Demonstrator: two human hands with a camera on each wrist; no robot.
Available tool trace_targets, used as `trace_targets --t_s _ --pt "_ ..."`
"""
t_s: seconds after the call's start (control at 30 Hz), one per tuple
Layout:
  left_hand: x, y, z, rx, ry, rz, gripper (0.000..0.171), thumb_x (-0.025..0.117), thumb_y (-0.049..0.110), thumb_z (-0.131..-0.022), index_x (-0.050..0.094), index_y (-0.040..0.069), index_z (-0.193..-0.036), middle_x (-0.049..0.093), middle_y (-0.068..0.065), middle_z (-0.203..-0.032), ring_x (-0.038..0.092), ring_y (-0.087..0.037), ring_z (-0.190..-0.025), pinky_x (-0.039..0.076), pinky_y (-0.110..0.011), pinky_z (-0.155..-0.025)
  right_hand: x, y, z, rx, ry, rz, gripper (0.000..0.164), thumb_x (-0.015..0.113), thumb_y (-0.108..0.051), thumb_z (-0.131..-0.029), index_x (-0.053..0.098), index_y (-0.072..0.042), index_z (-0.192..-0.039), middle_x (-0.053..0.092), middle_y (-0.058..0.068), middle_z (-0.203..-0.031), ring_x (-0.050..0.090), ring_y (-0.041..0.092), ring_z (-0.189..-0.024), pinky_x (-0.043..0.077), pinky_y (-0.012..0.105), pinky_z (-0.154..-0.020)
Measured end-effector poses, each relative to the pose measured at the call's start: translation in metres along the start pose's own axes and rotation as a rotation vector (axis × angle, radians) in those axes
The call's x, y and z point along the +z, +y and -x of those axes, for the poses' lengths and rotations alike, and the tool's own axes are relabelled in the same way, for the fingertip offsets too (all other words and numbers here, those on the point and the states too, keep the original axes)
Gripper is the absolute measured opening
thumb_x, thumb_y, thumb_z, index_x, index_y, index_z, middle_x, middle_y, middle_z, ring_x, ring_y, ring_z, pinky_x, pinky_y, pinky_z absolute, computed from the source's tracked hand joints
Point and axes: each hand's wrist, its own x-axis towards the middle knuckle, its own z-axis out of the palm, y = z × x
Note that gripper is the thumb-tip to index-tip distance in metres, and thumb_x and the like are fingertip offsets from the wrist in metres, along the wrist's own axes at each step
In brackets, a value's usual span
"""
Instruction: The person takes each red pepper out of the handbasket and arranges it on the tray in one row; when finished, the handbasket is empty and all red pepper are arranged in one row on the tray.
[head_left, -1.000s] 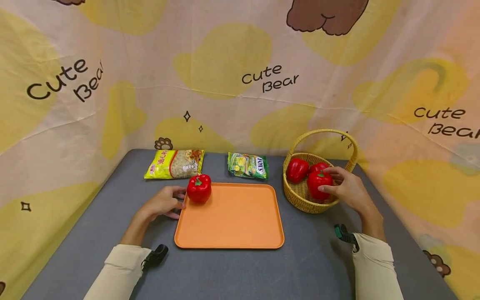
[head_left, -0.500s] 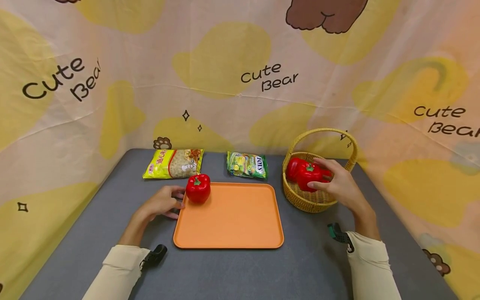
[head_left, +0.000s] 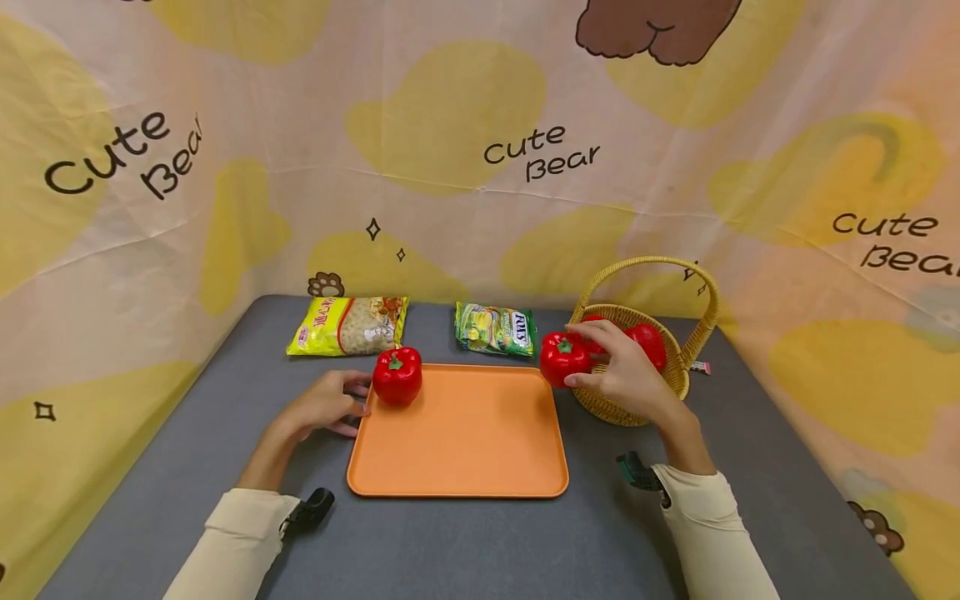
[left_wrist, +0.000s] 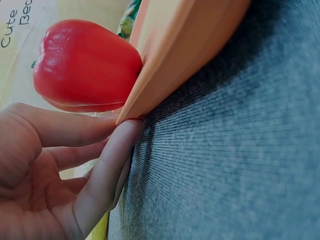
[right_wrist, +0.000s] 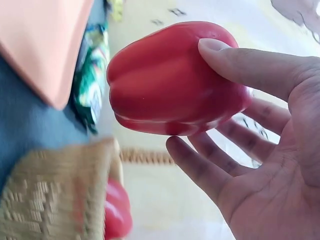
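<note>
Behind and on both sides of the grey tabletop [head_left: 480, 550], I see a creased, yellow-blotched "Cute Bear" fabric backdrop [head_left: 450, 183].

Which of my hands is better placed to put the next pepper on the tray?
Your right hand, I'd say: it holds a pepper raised near the far right corner of the tray. Your left hand is busy pinching the tray's left edge.

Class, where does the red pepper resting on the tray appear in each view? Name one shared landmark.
Head: the pepper is left of centre.
Left wrist: upper left, above the left hand.
Right wrist: not in it; the right hand holds another pepper.
Shared landmark: the orange tray.
</note>
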Motion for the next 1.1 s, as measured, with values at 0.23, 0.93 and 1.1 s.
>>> trace_targets --t_s 0.23,0.93,1.1 --pt "0.000 0.002 0.000 -0.013 0.004 0.008 0.066 0.065 0.000 -0.095 0.040 -0.011 -0.155 0.051 -0.031 -0.143 0.068 -0.025 -0.101 0.068 -0.042 -0.074 0.032 -0.016 -0.018 0.006 -0.061 0.016 0.081 0.092 -0.015 -0.080 0.055 -0.003 -0.152 0.053 0.016 -0.142 0.057 0.037 -0.125 0.058 0.057 -0.104" --pt "0.001 0.001 0.002 -0.018 0.005 -0.002 0.067 0.067 0.000 -0.095 0.039 -0.012 -0.155 0.051 -0.032 -0.144 0.068 -0.026 -0.100 0.068 -0.042 -0.073 0.111 -0.043 -0.065 0.032 -0.237 -0.024 0.070 0.087 -0.020 -0.085 0.057 -0.004 -0.146 0.061 0.011 -0.140 0.060 0.030 -0.126 0.059 0.045 -0.103" --pt "0.001 0.001 0.000 -0.021 0.012 0.003 0.066 0.066 0.001 -0.095 0.041 -0.010 -0.155 0.052 -0.030 -0.143 0.068 -0.024 -0.099 0.068 -0.041 -0.073 0.123 -0.044 -0.071 0.030 -0.245 -0.025 0.070 0.086 -0.019 -0.086 0.056 -0.002 -0.147 0.060 0.013 -0.142 0.058 0.032 -0.128 0.060 0.044 -0.101"
